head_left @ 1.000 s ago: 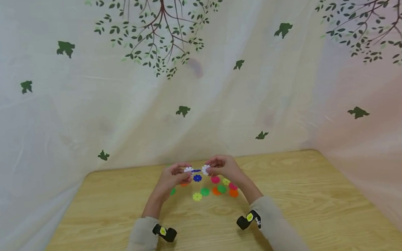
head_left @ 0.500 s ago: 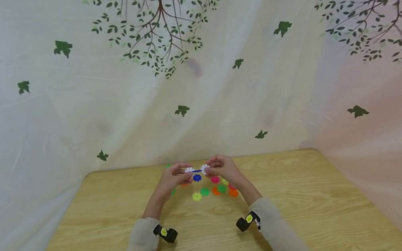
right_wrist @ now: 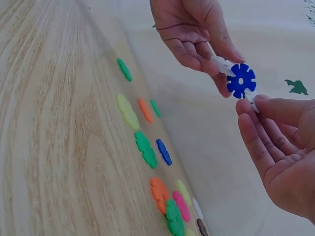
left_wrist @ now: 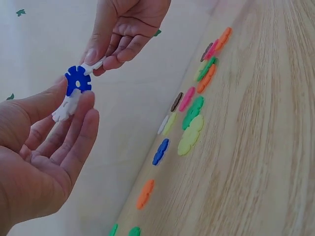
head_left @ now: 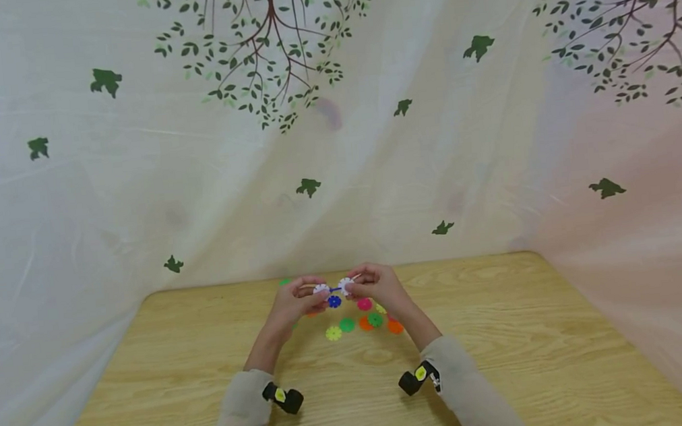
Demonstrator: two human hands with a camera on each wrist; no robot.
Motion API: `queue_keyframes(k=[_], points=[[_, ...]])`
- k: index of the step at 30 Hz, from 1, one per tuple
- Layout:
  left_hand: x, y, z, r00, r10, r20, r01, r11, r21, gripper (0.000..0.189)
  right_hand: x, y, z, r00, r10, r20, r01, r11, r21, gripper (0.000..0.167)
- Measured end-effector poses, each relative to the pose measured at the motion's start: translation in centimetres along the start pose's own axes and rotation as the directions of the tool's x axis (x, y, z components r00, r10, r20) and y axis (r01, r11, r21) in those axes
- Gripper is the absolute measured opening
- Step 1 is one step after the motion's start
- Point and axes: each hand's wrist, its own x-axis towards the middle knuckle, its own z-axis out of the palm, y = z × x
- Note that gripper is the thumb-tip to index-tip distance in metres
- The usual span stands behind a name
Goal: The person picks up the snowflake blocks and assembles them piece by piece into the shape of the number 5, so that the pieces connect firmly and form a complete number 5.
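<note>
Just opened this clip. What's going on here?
A person is holding small flower-shaped pieces above a wood-grain table. The left hand grips one white piece and the right hand pinches another white piece, with a blue piece between them, meeting both at its edge. How firmly the three are joined can't be told. Loose pieces in several colors, among them a second blue piece, lie on the table.

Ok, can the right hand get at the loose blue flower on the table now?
Probably not without letting go: the right hand pinches a white flower joined to a raised blue one. The loose blue flower itself looks uncovered.
</note>
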Motion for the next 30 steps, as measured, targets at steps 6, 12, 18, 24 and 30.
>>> queue_keyframes(k=[6,12,18,24,30], points=[[0.00,-0.04,0.26,1.000,-0.001,-0.022,0.000,0.999,-0.046,0.034,-0.05,0.24,0.32,0.999,0.012,-0.045,-0.011,1.000,0.022,0.024],[0.16,-0.19,0.36,0.999,-0.005,-0.042,0.003,0.999,-0.050,0.039,-0.02,0.36,0.25,0.998,0.020,-0.062,-0.018,0.999,0.027,0.023],[0.24,-0.11,0.43,0.998,-0.007,-0.057,0.006,1.000,-0.019,0.032,-0.14,0.05,0.31,0.997,0.034,-0.067,-0.032,0.999,0.041,0.021],[-0.04,0.38,0.53,0.998,0.006,-0.063,-0.005,1.000,0.019,0.032,-0.02,-0.01,0.41,0.999,0.014,-0.049,-0.012,0.999,0.040,0.021],[-0.25,0.49,0.11,0.999,0.025,0.032,-0.026,0.999,0.029,0.033,0.05,0.27,0.54,1.000,0.012,-0.016,-0.011,0.999,0.043,0.022]])
